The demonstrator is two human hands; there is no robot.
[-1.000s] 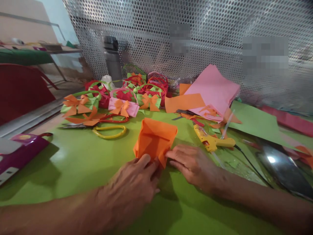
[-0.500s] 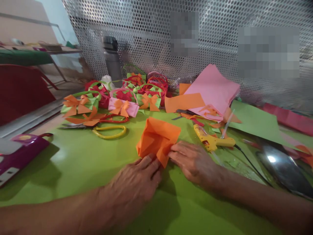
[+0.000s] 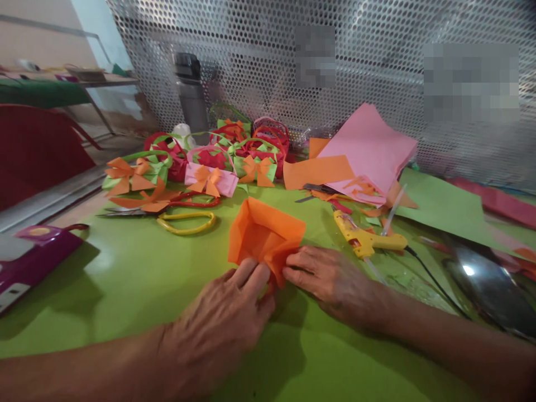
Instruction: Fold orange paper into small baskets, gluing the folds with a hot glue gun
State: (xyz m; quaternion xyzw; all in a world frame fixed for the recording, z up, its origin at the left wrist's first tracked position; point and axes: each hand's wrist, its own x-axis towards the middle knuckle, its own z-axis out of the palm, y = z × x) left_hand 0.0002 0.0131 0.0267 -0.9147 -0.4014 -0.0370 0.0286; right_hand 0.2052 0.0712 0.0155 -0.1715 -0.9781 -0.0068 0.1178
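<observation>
So, looking down at a folded orange paper [image 3: 263,237] lying partly puffed open on the green table [image 3: 125,290], about mid-table and right at the fingertips of both hands. Pressing on its near edge with the left hand [image 3: 226,321], fingers bunched close together, thumb tucked out of sight, so can't tell if really gripping or only pushing. Nipping the near right corner with the right hand [image 3: 330,282], thumb and forefinger closed on the paper. Barely any gap between the two hands at that corner. Just beside the right hand, a bit further back: a yellow glue gun [image 3: 366,237] lying flat, black cord trailing off to the right. Off to the left, well apart from the paper: yellow-handled scissors [image 3: 186,222]. Lined up behind those, a bunch of little paper baskets [image 3: 218,162] with orange bows. Behind the glue gun, a pink paper stack [image 3: 368,151] with a loose orange sheet [image 3: 318,170] lying against it. Backing all of it, a perforated metal screen [image 3: 251,56]. Down at the far left edge, some purple gadget [image 3: 33,257], too cut off to name.
</observation>
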